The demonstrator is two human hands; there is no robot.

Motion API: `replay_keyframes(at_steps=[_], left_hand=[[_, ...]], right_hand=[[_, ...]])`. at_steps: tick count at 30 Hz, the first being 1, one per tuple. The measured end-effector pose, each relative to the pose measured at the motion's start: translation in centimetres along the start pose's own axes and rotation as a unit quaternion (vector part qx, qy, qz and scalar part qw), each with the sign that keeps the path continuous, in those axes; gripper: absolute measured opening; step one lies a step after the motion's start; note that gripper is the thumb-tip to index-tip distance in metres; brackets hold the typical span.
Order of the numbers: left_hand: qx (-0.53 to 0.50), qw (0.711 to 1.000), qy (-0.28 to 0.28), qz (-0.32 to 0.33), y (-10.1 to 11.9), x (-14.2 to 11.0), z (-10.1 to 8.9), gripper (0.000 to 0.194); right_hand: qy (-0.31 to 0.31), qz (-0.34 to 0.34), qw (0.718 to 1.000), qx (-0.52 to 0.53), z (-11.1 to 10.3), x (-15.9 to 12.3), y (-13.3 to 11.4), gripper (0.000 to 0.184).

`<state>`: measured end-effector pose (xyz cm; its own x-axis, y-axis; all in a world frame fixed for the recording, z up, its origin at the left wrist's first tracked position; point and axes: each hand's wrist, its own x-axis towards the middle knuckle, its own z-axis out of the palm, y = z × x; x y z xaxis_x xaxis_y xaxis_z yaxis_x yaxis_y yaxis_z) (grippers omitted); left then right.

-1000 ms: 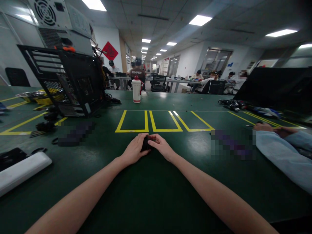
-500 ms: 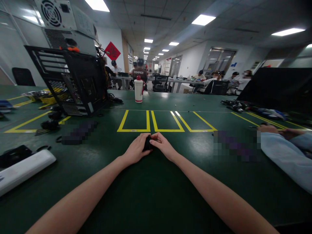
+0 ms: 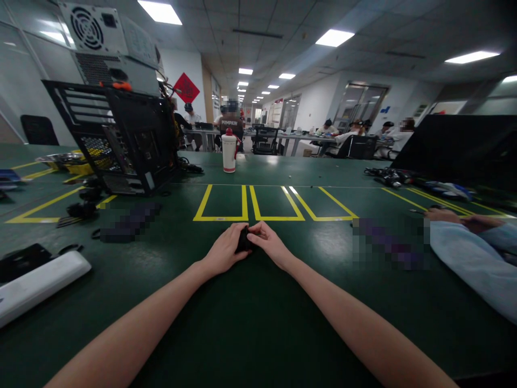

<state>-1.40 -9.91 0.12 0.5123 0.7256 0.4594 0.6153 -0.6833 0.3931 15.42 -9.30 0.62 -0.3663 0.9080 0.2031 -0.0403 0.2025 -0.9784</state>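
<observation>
A small black object [image 3: 243, 241] stands between my two hands on the dark green table; its kind does not show, since my fingers cover much of it. My left hand [image 3: 222, 248] is curled round its left side, thumb at the near edge and fingers over the far part. From the right, my right hand [image 3: 267, 241] pinches the object's upper right side with thumb and fingertips. Just beyond my hands, yellow tape outlines [image 3: 220, 219] mark the table top.
A tilted black computer case [image 3: 125, 145] carries power supplies at left. Nearer lies a white bar-shaped thing [image 3: 44, 285]. A white bottle [image 3: 229, 153] with a red lid stands mid-table. Blurred-out items [image 3: 388, 242] lie right, near a co-worker's light blue sleeve [image 3: 464, 258].
The view swings slightly left and then settles. Both hands keep their hold on the black object, with hardly any finger movement visible.
</observation>
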Motion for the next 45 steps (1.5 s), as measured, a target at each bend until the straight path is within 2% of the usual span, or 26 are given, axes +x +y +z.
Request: replay_keyframes(at_steps=[4, 10, 15, 20, 29, 34, 38, 45], left_hand=[[-0.003, 1.000, 0.000, 0.003, 0.3, 0.1, -0.1, 0.058], [-0.009, 1.000, -0.008, 0.004, 0.9, 0.2, -0.4, 0.055], [-0.006, 1.000, -0.003, 0.004, 0.8, 0.2, -0.4, 0.058], [-0.003, 1.000, -0.009, 0.002, 0.7, 0.2, -0.4, 0.057], [-0.002, 1.000, -0.009, 0.004, 0.5, 0.1, -0.2, 0.058], [-0.002, 1.000, -0.006, 0.004, 0.3, 0.1, 0.0, 0.060], [0.002, 1.000, -0.004, 0.005, 0.2, 0.1, 0.0, 0.059], [0.005, 1.000, -0.010, 0.010, 0.4, 0.1, -0.2, 0.057]], right_hand=[[0.004, 0.010, 1.000, -0.023, -0.1, 0.2, 0.5, 0.019], [-0.022, 0.010, 1.000, 0.002, -0.3, 0.2, 0.7, 0.021], [-0.005, -0.006, 1.000, -0.019, -0.2, 0.1, 0.6, 0.016], [0.000, 0.006, 0.999, -0.041, -0.1, 0.1, 0.5, 0.021], [-0.069, 0.044, 0.996, -0.017, -1.0, -0.4, -0.4, 0.033], [-0.029, 0.018, 0.999, -0.023, -0.6, -0.2, -0.1, 0.019], [-0.016, 0.003, 0.999, -0.031, -0.5, 0.2, 0.4, 0.019], [-0.066, 0.038, 0.997, 0.001, -1.2, 0.3, 0.1, 0.026]])
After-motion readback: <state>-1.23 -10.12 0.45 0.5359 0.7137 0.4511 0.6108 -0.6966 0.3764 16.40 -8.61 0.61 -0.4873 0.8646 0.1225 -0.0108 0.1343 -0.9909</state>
